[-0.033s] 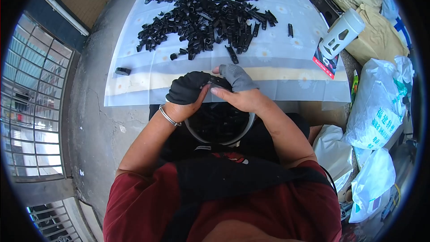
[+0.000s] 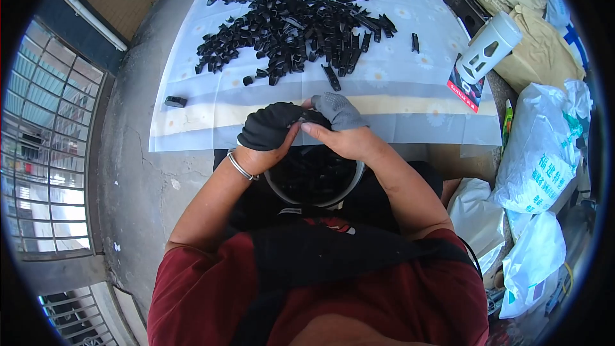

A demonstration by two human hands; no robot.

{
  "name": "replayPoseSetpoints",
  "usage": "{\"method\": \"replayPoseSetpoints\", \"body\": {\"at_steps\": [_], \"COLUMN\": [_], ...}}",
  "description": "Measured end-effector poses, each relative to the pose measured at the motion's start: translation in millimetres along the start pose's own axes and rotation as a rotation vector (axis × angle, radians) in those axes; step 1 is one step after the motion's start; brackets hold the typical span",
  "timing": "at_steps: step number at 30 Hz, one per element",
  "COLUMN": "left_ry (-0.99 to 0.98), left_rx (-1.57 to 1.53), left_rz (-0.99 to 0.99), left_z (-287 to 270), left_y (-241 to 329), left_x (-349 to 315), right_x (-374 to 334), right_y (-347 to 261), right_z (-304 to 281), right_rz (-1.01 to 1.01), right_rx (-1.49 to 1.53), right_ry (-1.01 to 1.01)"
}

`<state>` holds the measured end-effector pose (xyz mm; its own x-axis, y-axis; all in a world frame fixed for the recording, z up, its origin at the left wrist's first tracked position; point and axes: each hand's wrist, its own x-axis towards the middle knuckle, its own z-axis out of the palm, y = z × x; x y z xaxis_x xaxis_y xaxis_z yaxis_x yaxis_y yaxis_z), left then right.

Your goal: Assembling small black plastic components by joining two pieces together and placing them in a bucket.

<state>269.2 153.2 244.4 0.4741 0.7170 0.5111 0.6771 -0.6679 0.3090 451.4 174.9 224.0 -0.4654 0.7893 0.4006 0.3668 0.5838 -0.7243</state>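
Over the table's near edge my two hands meet around a small black plastic part (image 2: 314, 117), most of it covered by fingers. My left hand (image 2: 270, 127), in a black fingerless glove, is closed on one end. On the other end, my right hand (image 2: 343, 118) in a grey fingerless glove pinches with thumb and fingers. Just below the hands, in my lap, a round bucket (image 2: 277, 191) holds many similar black pieces (image 2: 314, 176). A large pile of black plastic parts (image 2: 288, 35) spreads across the far table.
A flowered plastic tablecloth (image 2: 211, 99) covers the table. One black piece (image 2: 175, 102) lies apart at left, another (image 2: 415, 43) at right. A white cup-shaped holder (image 2: 492, 48) stands on a red card (image 2: 464, 90). Plastic bags (image 2: 538, 154) crowd the right side; a barred window (image 2: 51, 147) is at left.
My right fingers have drawn in slightly toward the black plastic part, which shows less between the hands. The pile and the bucket stay where they were.
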Motion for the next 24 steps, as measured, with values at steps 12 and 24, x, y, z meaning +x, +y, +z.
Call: {"method": "replayPoseSetpoints", "body": {"at_steps": [12, 24], "left_ry": [-0.005, 0.16], "left_rx": [-0.202, -1.622], "left_rz": [-0.108, -1.002], "left_z": [19, 33], "left_y": [20, 41], "left_x": [5, 10], "right_x": [-13, -18], "right_y": [4, 1], "right_z": [-41, -36], "right_rz": [-0.044, -0.055], "right_rx": [0.039, -0.035], "right_ry": [-0.107, -0.015]}}
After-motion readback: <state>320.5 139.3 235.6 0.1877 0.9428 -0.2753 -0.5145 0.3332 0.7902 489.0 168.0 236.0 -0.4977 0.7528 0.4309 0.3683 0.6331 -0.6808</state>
